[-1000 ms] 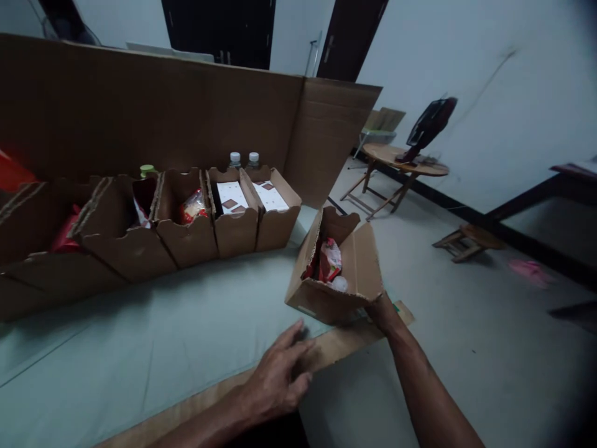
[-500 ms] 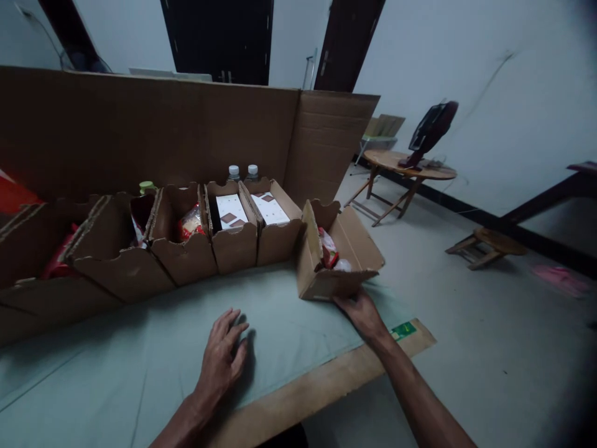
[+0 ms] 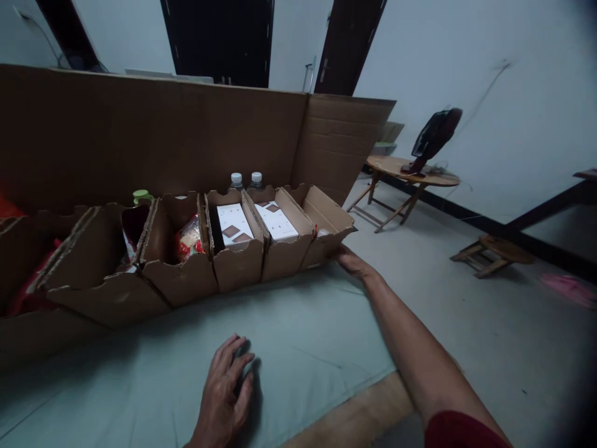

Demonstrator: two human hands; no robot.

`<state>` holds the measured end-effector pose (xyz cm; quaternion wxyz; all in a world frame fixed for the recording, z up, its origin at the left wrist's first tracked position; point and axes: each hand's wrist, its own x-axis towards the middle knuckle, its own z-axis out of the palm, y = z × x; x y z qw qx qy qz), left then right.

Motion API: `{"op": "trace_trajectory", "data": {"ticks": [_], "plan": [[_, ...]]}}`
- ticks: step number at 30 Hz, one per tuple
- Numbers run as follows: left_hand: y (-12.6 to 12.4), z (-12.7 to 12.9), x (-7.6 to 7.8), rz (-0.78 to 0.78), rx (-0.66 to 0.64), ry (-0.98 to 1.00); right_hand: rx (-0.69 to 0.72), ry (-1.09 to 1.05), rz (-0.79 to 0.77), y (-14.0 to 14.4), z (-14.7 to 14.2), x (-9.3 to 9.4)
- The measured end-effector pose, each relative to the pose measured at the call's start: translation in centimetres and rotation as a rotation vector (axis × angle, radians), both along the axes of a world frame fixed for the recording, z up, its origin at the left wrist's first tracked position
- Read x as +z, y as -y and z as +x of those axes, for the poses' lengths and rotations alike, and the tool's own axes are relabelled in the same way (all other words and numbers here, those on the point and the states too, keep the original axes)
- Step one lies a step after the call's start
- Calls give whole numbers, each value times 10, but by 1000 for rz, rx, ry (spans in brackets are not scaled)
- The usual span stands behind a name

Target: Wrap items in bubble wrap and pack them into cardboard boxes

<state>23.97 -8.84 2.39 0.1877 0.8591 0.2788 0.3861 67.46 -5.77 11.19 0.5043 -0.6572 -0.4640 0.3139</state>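
Right hand: the right hand point(image 3: 352, 261), at centre right of the frame, lies open with fingers against the front corner of the rightmost open brown cardboard box point(image 3: 321, 233); nothing grasped.
Left hand: the left hand point(image 3: 226, 392), bottom centre, rests flat and released on the pale green cloth-covered tabletop point(image 3: 303, 336).
Rightmost box: last in a row of cardboard boxes, touching its neighbour; contents barely visible.
Neighbouring boxes: two hold white cartons with brown squares point(image 3: 233, 223); the next holds red-and-yellow packets point(image 3: 189, 236).
Behind: two clear bottles with white caps point(image 3: 245, 180).
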Motion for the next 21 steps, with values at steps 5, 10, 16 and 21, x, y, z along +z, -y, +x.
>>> {"op": "trace_trajectory", "data": {"ticks": [5, 10, 16, 21], "plan": [[-1, -1, 1, -1, -3, 4, 46, -50, -44, -7, 8, -1], [-2, 0, 1, 22, -17, 13, 4, -21, -30, -10, 4, 2], [-3, -1, 0, -5, 11, 23, -292, 138, 115, 27, -15, 19], [0, 1, -3, -69, 26, 22, -412, 361, 244, 55, -88, 54]]}}
